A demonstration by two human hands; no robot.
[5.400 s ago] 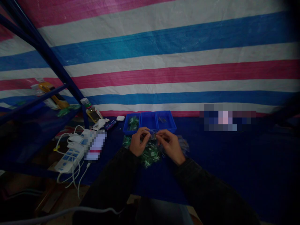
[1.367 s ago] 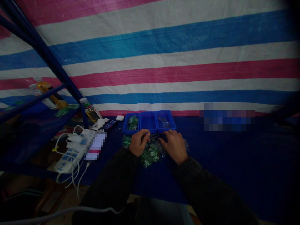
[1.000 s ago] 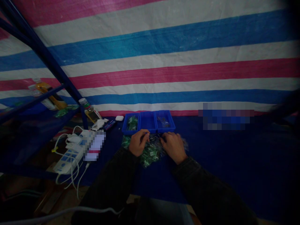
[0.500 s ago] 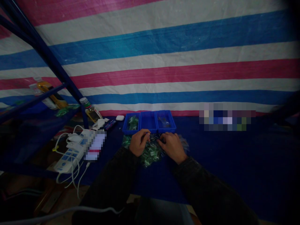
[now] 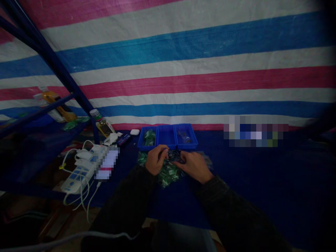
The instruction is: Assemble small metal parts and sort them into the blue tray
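My left hand [image 5: 156, 159] is closed in a pinch at the left side of a small heap of dark, thin, shiny pieces [image 5: 173, 154] that look like screws. What sits in its fingertips is too small to name. From the right, my right hand [image 5: 196, 166] reaches into the same heap, thumb and curled fingers closed over its edge; their hold is hidden. Below and between the hands lie several small green plastic packets [image 5: 169, 175]. Just behind stand three joined blue bins [image 5: 167, 136]: green packets in the left one, clear packets in the right one.
On the left lie a white power strip [image 5: 76, 178] with tangled cables and a blurred-out phone [image 5: 107, 162]. A bottle [image 5: 101, 122], crumpled tissue [image 5: 111, 139] and a white case [image 5: 134, 132] sit farther back. A blue metal frame [image 5: 60, 71] rises at left, before a striped sheet [image 5: 183, 80].
My right hand has turned a little, its thumb stretching left below the dark pieces and its fingers curling in. My left hand stays almost where it was.
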